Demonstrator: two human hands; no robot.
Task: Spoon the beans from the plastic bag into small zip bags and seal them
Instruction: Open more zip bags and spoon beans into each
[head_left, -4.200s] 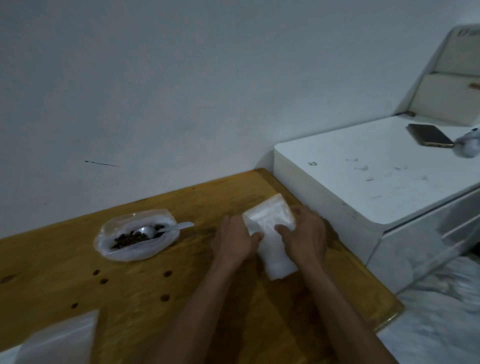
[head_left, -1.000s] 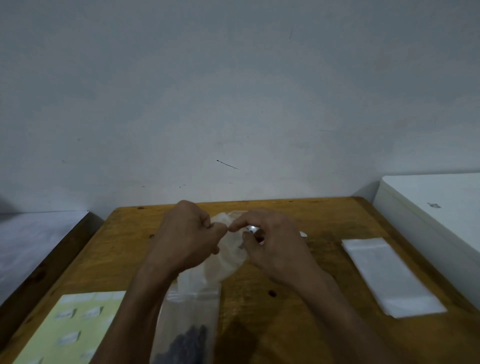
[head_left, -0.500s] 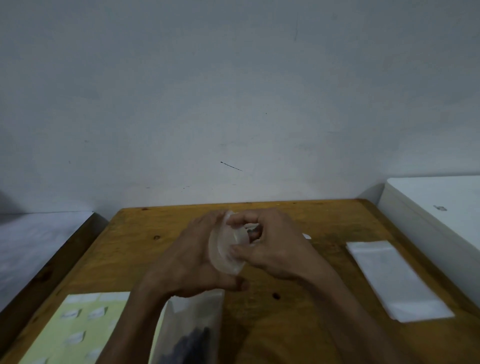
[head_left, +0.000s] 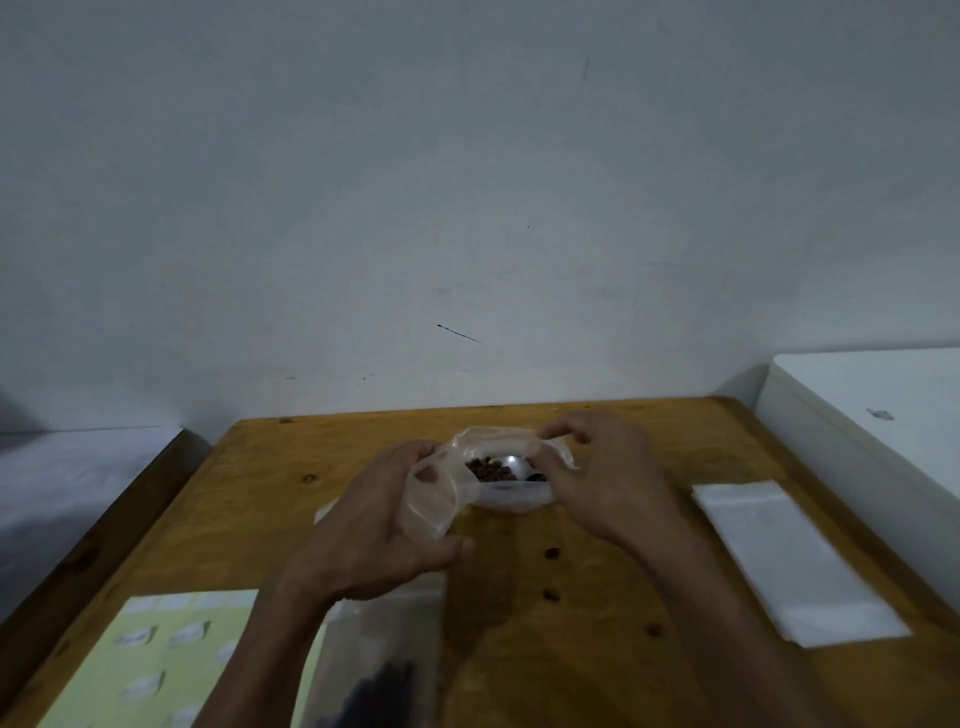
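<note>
Wooden table (head_left: 260, 519): both hands, L (head_left: 374, 525) & R (head_left: 602, 478), pinch small zip bag (head_left: 441, 493) over beans (head_left: 488, 470).

One camera, worn on the head.
It is looking forward and down, from just above and behind the hands (head_left: 597, 478). It is sitting close to the table (head_left: 597, 597), and it is facing the wall (head_left: 467, 182) at the table's far edge.
</note>
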